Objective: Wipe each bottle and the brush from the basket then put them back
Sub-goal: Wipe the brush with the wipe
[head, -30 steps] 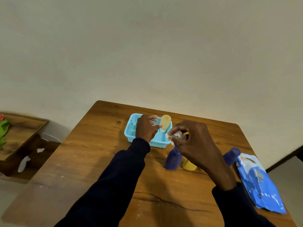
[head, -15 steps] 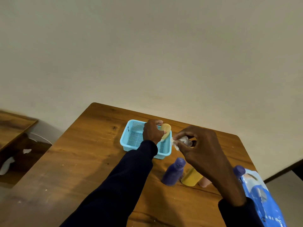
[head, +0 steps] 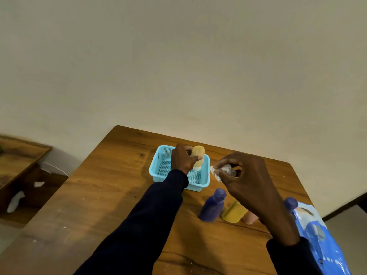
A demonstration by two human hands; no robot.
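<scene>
Return step: I see left hand (head: 183, 159) fingers pinching the tan bottle (head: 198, 156) over the blue basket (head: 158, 171), right hand (head: 246, 183) pinching a crumpled wipe (head: 222, 171); next, lower and release.

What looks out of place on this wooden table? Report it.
Nothing is spilled or damaged. The wooden table has pale specks and smudges. The dark purple plastic bottle and yellow plastic bottle look tilted, perhaps from the wide lens.
</scene>
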